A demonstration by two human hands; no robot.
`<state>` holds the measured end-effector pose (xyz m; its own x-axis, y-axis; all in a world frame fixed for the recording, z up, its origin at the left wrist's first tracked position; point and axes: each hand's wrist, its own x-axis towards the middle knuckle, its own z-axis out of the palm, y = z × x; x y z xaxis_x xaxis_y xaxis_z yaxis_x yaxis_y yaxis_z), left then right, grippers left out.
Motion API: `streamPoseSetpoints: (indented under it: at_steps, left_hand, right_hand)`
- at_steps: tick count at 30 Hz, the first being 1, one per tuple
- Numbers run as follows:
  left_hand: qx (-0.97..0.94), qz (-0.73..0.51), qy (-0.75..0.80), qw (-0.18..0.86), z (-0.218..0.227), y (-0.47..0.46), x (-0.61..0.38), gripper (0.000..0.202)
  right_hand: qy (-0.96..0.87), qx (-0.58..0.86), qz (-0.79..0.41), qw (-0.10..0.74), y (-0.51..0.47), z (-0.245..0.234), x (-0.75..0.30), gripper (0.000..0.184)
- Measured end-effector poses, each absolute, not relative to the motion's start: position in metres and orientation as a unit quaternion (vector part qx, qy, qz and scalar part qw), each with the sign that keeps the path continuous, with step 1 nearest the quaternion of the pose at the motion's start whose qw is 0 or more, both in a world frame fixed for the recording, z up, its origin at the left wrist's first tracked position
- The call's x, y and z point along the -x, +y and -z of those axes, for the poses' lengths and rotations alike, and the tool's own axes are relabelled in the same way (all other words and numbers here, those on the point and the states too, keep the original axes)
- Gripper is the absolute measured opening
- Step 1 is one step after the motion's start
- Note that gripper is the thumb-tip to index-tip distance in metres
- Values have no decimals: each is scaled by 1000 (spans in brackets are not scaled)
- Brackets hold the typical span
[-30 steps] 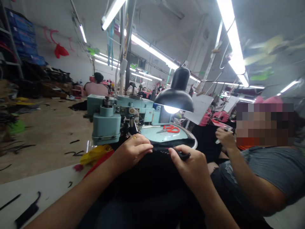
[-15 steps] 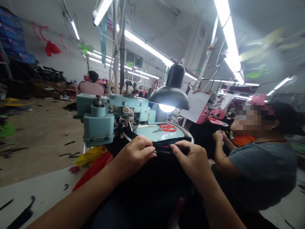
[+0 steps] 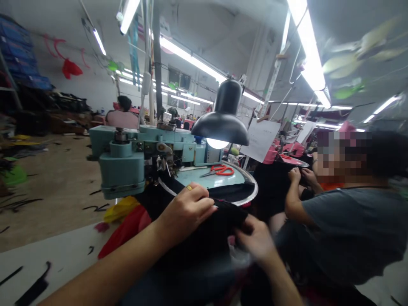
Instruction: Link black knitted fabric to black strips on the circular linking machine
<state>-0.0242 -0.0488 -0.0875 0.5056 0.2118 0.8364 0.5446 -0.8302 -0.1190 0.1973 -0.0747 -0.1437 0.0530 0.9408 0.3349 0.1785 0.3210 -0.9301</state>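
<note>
My left hand [image 3: 186,208] is closed, its fingers pinching the upper edge of a black fabric piece [image 3: 228,212]. The fabric hangs down toward my lap, and part of it runs left to the sewing machine [image 3: 123,165]. Lower and farther right, my right hand [image 3: 256,240] is closed on the same fabric near its right end; that hand is slightly blurred. Just beyond my hands is a round, pale machine table [image 3: 208,176] with a metal rim. Orange-handled scissors [image 3: 221,171] lie on it.
A black lamp [image 3: 223,123] shines over the machine table. Close on my right sits a co-worker [image 3: 344,229]. Yellow and red fabric [image 3: 132,225] hangs left below the machine. Black scraps [image 3: 36,284] lie on a white surface at lower left.
My right hand has moved down and slightly right, drawing the fabric's right end lower. My left hand has shifted a little right, still pinching the edge. The view has shifted slightly.
</note>
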Motion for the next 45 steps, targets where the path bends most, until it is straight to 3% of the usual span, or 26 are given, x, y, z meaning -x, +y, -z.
streamPoseSetpoints:
  at_steps: [3, 5, 9, 11, 15, 20, 26, 28, 30, 31, 33, 35, 37, 39, 42, 45]
  left_hand:
    - [852, 442, -222, 170, 85, -53, 29, 6]
    - [848, 447, -230, 167, 86, -56, 32, 11]
    - [830, 478, -233, 169, 90, -59, 33, 14]
    - [825, 494, -229, 150, 92, -59, 32, 11]
    - [824, 515, -204, 123, 93, -56, 31, 11]
    - [822, 495, -213, 183, 100, -53, 32, 18]
    - [816, 425, -319, 228, 82, -66, 23, 5]
    - [833, 384, -357, 176, 60, -65, 12, 30]
    - [871, 358, -326, 83, 33, -53, -7, 76]
    - [895, 321, -309, 36, 21, -44, -19, 79]
    - [937, 219, -264, -63, 2, -21, -43, 35]
    - [952, 159, -213, -153, -9, 2, -61, 17]
    - [953, 126, -184, -203, -10, 19, -72, 12]
    - [950, 112, -178, -231, -6, 29, -76, 14]
    - [932, 134, -185, -281, 4, 41, -72, 24]
    - [916, 166, -179, -320, 14, 51, -66, 31]
  right_hand:
    - [-571, 434, -414, 561, -63, 180, -195, 43]
    - [-553, 418, -440, 571, -64, 181, -199, 49]
    - [-582, 417, -449, 535, -84, 133, -221, 37]
    - [-618, 458, -393, 505, -94, 102, -228, 33]
    - [-629, 497, -266, 534, -96, 60, -226, 35]
    - [-630, 513, -212, 543, -80, 51, -222, 28]
    - [-620, 503, -253, 547, -61, 59, -232, 29]
    - [-606, 496, -302, 543, -57, 59, -238, 31]
    - [-582, 490, -326, 561, -57, 62, -242, 31]
    - [-565, 489, -331, 576, -59, 67, -242, 31]
    - [-530, 482, -360, 598, -66, 86, -236, 31]
    - [-496, 455, -448, 588, -76, 116, -222, 33]
    - [-451, 401, -560, 567, -86, 144, -204, 41]
    - [-340, 349, -630, 604, -92, 161, -191, 41]
    - [-320, 347, -630, 617, -92, 159, -188, 47]
    - [-402, 422, -581, 568, -86, 146, -195, 48]
